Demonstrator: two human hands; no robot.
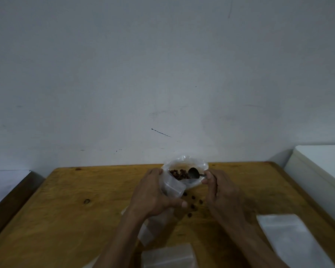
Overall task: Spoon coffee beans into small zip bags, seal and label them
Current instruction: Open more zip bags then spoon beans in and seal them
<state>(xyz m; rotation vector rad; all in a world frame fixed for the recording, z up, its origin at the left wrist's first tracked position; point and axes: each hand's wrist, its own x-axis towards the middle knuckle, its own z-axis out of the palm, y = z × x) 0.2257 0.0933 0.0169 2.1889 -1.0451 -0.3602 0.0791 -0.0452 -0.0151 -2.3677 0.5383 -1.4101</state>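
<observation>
Two bare hands at lower centre of the frame, both busy. Left hand (153,192) curls its fingers round a small clear zip bag (173,187), thumb pointing right along the bag's lower side; the bag's mouth faces up and right, long axis running from lower left to upper right, tilted. Right hand (219,188) pinches the handle of one metal spoon (194,173) between thumb and fingertips. Spoon lies roughly level, long axis left-right, round bowl pointing left, sitting at the bag's mouth; bowl looks dark and shiny, and whether it carries any beans I cannot tell.

One larger crumpled clear plastic bag (186,161) just behind the hands, mouth open upward, holding a pile of dark brown coffee beans (179,174), too many to count. Six or so loose beans (193,197) scattered on the table between the two wrists, small dark ovals.

Three more flat clear bags: one under the left forearm (153,229), one at bottom centre (168,256), one at lower right (290,235), long axis slanting toward the lower right corner. All glossy, rectangular.

One wooden table (66,209), yellow-brown, grainy, with dark knots. Plain grey-white wall (162,74) fills the upper frame, a few scuff marks. One white boxy thing (325,165) at right edge.
</observation>
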